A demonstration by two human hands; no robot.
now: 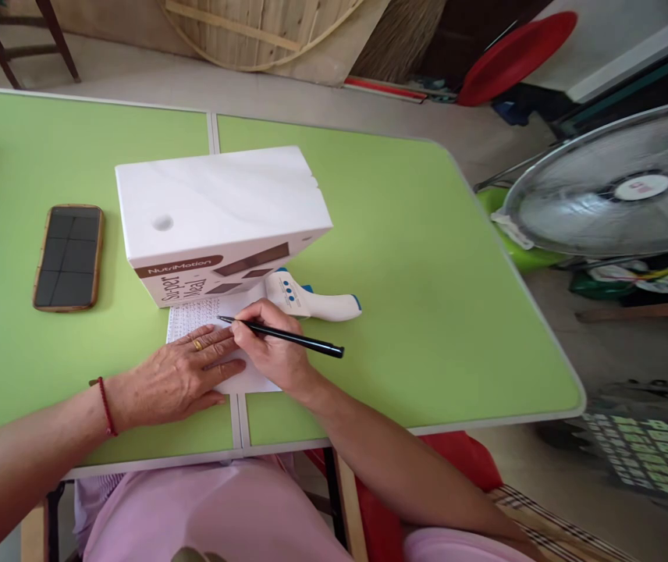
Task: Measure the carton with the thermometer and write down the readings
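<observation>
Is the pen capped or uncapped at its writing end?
Uncapped: the right hand holds the pen, its narrow, bare tip showing, pointed towards the written lines on the paper.

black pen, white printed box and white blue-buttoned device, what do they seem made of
Slim black pen: probably hard, glossy plastic, given the highlights along its barrel. White rectangular printed box: likely smooth coated cardboard, with straight creased edges and printed panels. White blue-buttoned device: apparently satin moulded plastic, from its smoothly rounded shape.
</observation>
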